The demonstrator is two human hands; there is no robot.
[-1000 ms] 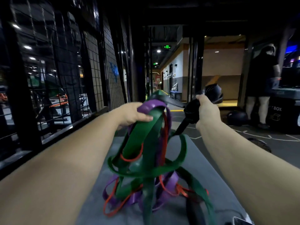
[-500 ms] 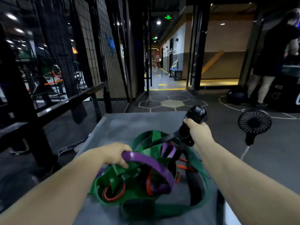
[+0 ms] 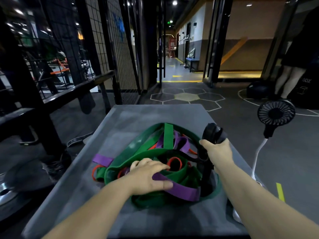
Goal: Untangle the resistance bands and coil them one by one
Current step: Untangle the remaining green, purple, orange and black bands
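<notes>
A tangled heap of resistance bands lies on the grey table (image 3: 151, 114): wide green bands (image 3: 138, 149), purple bands (image 3: 183, 189), thin red bands (image 3: 174, 160) and a black band (image 3: 205, 171). My left hand (image 3: 148, 175) rests on top of the heap with fingers spread over green and purple loops, thumb lying on a purple band. My right hand (image 3: 215, 152) grips a bunched part of the black band at the heap's right side, held just above the table.
A small black fan (image 3: 276, 114) on a white cable stands at the table's right. A black metal rail and wire mesh run along the left. A person stands at the far right by a black box. Open gym floor lies beyond the table's far edge.
Both hands came down from a raised position. The heap, lifted a second ago, now lies flat on the table. My left hand let go of the purple loop and rests on the pile.
</notes>
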